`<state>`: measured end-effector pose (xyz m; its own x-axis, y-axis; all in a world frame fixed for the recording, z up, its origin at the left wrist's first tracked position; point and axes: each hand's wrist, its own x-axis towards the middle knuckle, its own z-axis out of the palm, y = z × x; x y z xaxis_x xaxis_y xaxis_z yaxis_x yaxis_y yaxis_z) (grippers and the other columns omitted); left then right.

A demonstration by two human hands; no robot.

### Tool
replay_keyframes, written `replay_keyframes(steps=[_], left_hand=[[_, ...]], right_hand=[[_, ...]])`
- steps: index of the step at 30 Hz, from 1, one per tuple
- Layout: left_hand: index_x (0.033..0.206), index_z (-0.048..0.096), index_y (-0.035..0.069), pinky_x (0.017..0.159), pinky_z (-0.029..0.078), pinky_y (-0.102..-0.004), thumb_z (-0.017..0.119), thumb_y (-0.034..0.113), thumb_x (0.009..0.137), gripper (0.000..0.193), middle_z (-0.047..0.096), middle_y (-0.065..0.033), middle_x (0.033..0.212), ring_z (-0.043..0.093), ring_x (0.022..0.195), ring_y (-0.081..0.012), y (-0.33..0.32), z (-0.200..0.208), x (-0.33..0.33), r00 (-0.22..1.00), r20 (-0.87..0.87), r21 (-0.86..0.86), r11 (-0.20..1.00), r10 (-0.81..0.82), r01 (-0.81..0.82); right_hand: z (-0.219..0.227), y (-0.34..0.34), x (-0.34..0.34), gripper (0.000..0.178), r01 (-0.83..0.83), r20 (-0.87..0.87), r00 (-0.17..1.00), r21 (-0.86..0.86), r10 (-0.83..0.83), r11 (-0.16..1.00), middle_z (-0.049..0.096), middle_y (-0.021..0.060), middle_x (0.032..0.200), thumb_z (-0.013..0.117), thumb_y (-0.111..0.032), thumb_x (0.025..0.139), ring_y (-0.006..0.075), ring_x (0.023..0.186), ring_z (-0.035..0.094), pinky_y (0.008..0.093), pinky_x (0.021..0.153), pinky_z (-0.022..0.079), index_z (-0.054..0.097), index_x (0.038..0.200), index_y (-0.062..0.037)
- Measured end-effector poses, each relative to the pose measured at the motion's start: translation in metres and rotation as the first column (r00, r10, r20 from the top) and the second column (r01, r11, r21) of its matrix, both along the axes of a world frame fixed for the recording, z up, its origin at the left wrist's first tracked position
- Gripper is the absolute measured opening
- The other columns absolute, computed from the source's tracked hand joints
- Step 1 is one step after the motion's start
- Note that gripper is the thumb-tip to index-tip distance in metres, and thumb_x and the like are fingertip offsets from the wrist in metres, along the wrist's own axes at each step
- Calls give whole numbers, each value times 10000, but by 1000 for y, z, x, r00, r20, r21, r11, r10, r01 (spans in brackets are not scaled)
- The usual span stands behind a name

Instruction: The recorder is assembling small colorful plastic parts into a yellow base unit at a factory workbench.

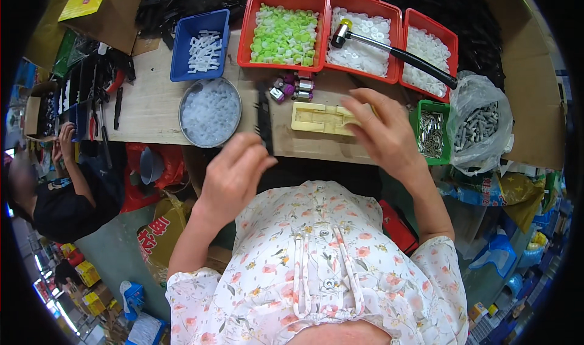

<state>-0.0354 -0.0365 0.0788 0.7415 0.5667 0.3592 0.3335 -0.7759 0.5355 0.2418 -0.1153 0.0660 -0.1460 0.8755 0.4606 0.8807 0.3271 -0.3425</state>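
My left hand (234,174) is closed, thumb and forefinger pinched at the lower end of a narrow black plastic strip (264,117) with small teeth along one side. The strip points away from me, near the table's front edge. To its right lies a pale yellow block (307,117) with a recessed channel. Over that block's right end is my right hand (386,129), its thumb and fingers apart; I make out nothing between them. The hand hides the block's right end. Several purple-and-silver metal cylinders (293,88) sit just behind the block.
A round metal bowl (183,104) holds translucent pieces. A blue bin (177,53) and red bins (244,41) of small plastic parts line the back; a hammer (395,52) lies across two. At right are a green tray (420,139) and a bag of metal parts (480,126). Another person (73,193) works at left.
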Motion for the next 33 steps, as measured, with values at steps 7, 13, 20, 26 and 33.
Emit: replay_keyframes(steps=[7,13,20,26,33], left_hand=[[927,618,-31,705,530,-369,772,0,762,228,616,-157,1018,642,857,-311,1,13,21,921,106,-207,898,-375,389],[1036,625,0,769,552,-410,678,-27,795,248,603,-164,1099,649,950,-359,27,-20,26,968,41,-58,967,-248,250],[1071,616,-32,870,512,-400,599,-75,739,335,600,-155,1111,578,1085,-329,60,-64,35,987,-163,121,993,8,11],[1091,598,-19,841,512,-405,630,-25,757,336,586,-140,1055,581,1033,-313,68,-75,41,993,-119,149,989,5,12],[981,582,10,764,518,-414,718,58,750,272,573,-107,939,581,936,-297,74,-69,51,969,-247,128,991,-13,46]], right_hand=[[15,4,-13,359,-246,125,960,-42,250,968,609,83,1056,759,-112,750,245,932,604,352,759,476,692,1101,-73],[-6,-8,0,248,-181,78,976,-211,201,961,610,57,1038,706,-100,779,230,932,596,369,759,444,658,1017,-49],[-27,-1,-5,251,-47,241,963,-293,121,955,565,57,938,627,-99,793,230,943,578,366,777,433,644,1038,-45],[-30,7,-10,257,-73,345,923,-276,170,958,555,50,921,607,-106,797,207,936,570,353,779,437,650,1038,-27],[-36,8,-9,261,-125,417,883,-231,215,965,542,52,897,607,-110,781,192,899,568,340,743,445,660,1008,8]])
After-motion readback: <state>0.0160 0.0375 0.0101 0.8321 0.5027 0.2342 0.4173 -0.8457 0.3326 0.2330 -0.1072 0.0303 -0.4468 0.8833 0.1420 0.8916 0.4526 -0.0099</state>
